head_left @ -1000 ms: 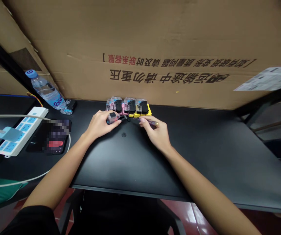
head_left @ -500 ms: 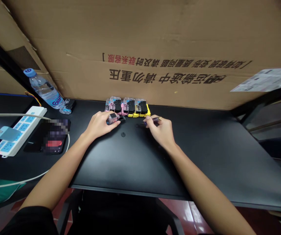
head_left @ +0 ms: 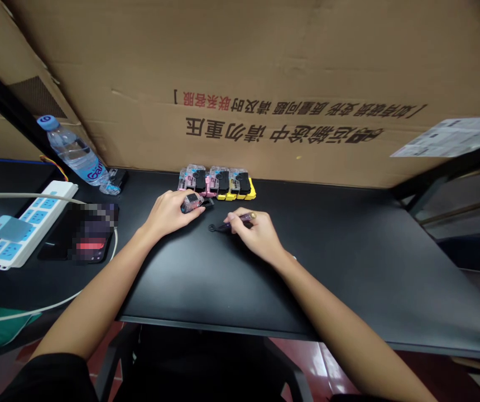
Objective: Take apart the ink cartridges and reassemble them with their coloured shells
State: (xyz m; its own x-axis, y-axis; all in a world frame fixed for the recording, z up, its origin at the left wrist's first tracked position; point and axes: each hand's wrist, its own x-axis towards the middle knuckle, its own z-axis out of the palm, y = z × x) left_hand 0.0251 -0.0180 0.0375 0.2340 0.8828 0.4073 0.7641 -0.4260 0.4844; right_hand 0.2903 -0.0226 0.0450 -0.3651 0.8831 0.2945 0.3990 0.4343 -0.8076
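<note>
My left hand rests on the black table, its fingers closed around a small clear-and-black plastic cartridge. A dark flap sticks out of that cartridge on the right. In a pen-like grip, my right hand holds a slim dark pen-like tool with a gold-coloured end. The tool's tip is at a small black ring lying on the table; whether they touch I cannot tell. Behind my hands, against the cardboard, stands a row of several similar clear cartridges with black covers and pink or yellow parts.
A large cardboard sheet walls off the back of the table. To the left are a tilted water bottle, a white power strip, a phone and white cables. A chair stands below the front edge.
My right hand has moved left and slightly toward me, bringing the tool's tip to the black ring. My left hand keeps its hold on the cartridge in the same place.
</note>
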